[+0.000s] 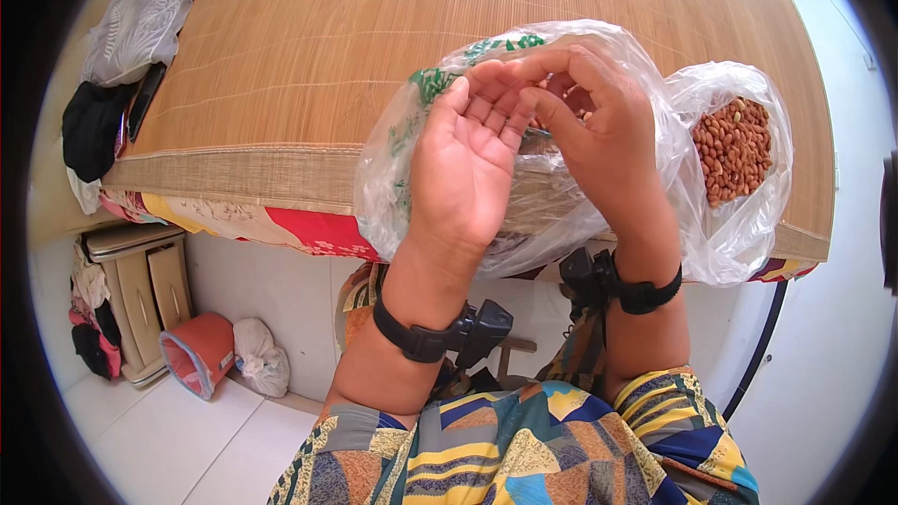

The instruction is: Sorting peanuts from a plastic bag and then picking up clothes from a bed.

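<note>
My left hand (470, 161) is raised palm up with its fingers bent, over a clear plastic bag (393, 147) that bears green print. My right hand (603, 119) curls beside it, its thumb and fingertips close to the left fingers; whether something small is pinched there cannot be told. A few nuts (539, 123) show between and behind the hands, partly hidden. To the right, a second clear plastic bag (736, 245) lies open, holding many reddish-brown peanuts (733, 151). Both bags rest on a bamboo mat (295, 49).
The mat covers a raised surface with a patterned cloth (316, 228) at its near edge. At the left lie a dark flat object (146, 104) and black cloth (95, 130). Below stand a beige cabinet (140, 294), a tipped red bin (203, 351) and a tied plastic bag (259, 358).
</note>
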A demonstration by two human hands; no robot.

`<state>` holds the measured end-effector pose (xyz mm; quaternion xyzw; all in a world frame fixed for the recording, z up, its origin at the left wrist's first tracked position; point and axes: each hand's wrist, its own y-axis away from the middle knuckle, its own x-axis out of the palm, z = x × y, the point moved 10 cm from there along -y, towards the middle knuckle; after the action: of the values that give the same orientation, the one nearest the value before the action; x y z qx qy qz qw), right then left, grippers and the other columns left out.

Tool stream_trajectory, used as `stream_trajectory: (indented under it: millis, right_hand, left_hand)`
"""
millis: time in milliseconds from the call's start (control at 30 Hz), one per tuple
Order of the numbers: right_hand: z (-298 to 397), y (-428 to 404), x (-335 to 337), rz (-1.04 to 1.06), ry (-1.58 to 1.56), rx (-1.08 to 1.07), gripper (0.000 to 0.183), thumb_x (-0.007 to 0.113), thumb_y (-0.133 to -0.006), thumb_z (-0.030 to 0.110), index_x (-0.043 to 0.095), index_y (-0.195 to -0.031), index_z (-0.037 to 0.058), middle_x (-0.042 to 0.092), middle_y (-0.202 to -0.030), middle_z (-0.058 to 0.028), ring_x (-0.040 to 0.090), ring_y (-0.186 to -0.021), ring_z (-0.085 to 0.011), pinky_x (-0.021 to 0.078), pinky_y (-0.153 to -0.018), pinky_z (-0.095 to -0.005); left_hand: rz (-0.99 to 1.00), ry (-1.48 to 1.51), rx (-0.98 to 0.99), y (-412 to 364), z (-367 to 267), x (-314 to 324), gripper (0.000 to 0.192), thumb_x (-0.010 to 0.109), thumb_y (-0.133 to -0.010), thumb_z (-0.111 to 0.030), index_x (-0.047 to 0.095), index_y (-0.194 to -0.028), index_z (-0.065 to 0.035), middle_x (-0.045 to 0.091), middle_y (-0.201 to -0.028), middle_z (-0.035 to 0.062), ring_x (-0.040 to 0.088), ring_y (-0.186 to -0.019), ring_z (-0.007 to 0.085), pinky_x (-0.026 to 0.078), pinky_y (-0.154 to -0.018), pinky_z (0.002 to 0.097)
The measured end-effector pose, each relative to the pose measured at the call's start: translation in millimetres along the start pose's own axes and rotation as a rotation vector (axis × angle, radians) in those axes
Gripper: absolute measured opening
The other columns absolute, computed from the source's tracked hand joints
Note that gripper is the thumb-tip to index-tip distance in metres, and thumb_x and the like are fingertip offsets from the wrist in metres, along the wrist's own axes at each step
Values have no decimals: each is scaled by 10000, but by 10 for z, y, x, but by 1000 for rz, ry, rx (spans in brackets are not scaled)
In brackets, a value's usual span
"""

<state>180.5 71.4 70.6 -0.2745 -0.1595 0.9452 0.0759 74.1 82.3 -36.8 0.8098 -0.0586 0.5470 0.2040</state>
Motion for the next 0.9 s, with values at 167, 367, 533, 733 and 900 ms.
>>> stream_trajectory:
  millis: [167,367,533,733,900]
  right_hand:
    - [-52,18,-46,-29,54,-9,92,660,-845,4,664,-936,9,649,-870,-94,609,-713,-192,494,-635,-301]
    - [-177,103,111,122,297,-51,105,675,-803,-5,648,-904,4,643,-907,-132,627,-844,-294,501,-797,-386]
    - [-148,117,170,129,318,-110,109,685,-752,-21,640,-841,22,631,-904,-155,617,-914,-371,465,-965,-445]
    - [-122,132,239,193,377,-167,100,660,-768,-26,634,-849,26,631,-911,-149,601,-976,-362,480,-936,-443]
    - [-300,98,120,157,337,1,143,640,-789,-17,596,-916,32,632,-898,-146,610,-919,-354,510,-785,-430]
  left_hand:
    - [16,123,-103,-15,44,-106,293,439,-1050,-186,564,-1192,39,619,-1186,178,583,-1179,295,475,-1068,431]
    - [87,105,-142,-30,71,-82,199,469,-1040,-186,589,-1056,-28,625,-986,90,600,-912,211,522,-828,345]
    - [33,45,-131,-41,78,-105,194,473,-1041,-208,589,-1015,-56,617,-934,57,589,-849,183,505,-771,326]
    - [46,20,-142,-44,84,-114,194,478,-1039,-209,595,-1016,-56,621,-927,56,592,-854,184,507,-774,332]
    - [51,21,-136,-38,79,-97,204,481,-1038,-212,599,-1024,-46,624,-928,59,595,-860,190,509,-777,336]
